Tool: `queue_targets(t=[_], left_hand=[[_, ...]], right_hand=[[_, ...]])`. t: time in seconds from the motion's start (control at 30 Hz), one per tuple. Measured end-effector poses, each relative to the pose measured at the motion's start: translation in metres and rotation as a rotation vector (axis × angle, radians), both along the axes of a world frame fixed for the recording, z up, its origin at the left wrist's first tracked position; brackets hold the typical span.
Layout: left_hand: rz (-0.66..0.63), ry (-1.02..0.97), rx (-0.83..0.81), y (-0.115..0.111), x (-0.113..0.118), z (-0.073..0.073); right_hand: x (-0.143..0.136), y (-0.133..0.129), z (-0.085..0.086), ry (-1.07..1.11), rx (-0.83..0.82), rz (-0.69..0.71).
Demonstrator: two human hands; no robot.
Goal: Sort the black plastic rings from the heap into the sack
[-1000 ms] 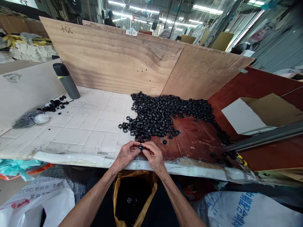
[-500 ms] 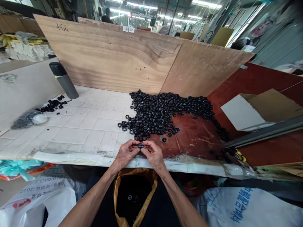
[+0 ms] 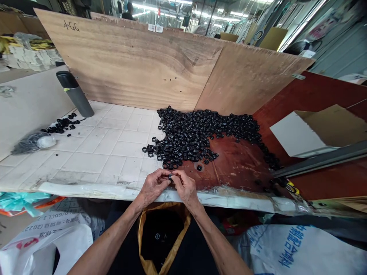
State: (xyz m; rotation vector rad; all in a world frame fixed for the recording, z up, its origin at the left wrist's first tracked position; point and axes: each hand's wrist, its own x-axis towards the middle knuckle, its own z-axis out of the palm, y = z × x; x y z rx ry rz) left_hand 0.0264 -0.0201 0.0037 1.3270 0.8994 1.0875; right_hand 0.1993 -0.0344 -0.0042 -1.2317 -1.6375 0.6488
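Both my hands meet at the front edge of the bench. A small black ring-like part (image 3: 170, 177) is pinched between them. My left hand (image 3: 155, 185) is closed on it from the left, with thumb and fingertips together. My right hand (image 3: 185, 186) grips it from the right in the same way. Just beyond the fingers lies a wide heap of small black ring-like parts (image 3: 186, 141), some loose at its near side. Below my wrists a yellow-brown bag (image 3: 187, 223) hangs open at my lap; its inside is dark, with a few small shapes showing.
A grey bottle with black lid (image 3: 76, 95) stands at the back left, near scattered black pieces (image 3: 64, 124) and a clear plastic bag (image 3: 28, 143). Plywood boards (image 3: 137, 65) wall the back. At right are an open cardboard box (image 3: 301, 133) and a metal bar (image 3: 321, 158).
My fingers have shifted slightly around the small black part, which is now more covered. The view has tilted a little; the heap looks the same.
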Motion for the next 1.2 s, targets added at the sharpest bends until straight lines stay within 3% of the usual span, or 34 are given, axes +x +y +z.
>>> queue_targets(t=[0.13, 0.33, 0.5, 0.63, 1.0, 1.2], left_hand=[[0.014, 0.003, -0.016, -0.001, -0.001, -0.001], [0.011, 0.040, 0.014, -0.001, 0.000, -0.004], [0.032, -0.058, -0.069, -0.002, 0.001, -0.002], [0.065, -0.079, -0.085, -0.001, 0.001, -0.004], [0.026, -0.081, -0.069, -0.001, -0.001, -0.006], [0.036, -0.080, -0.070, 0.000, -0.002, -0.006]], right_hand=[[0.001, -0.002, 0.003, -0.004, -0.055, 0.043], [-0.004, 0.001, 0.002, -0.190, 0.024, -0.082], [-0.003, -0.004, 0.011, -0.073, -0.024, -0.037], [-0.003, -0.006, 0.015, -0.099, -0.033, -0.016], [0.000, -0.004, 0.012, 0.013, -0.052, 0.008], [-0.001, -0.004, 0.006, -0.056, -0.065, -0.010]])
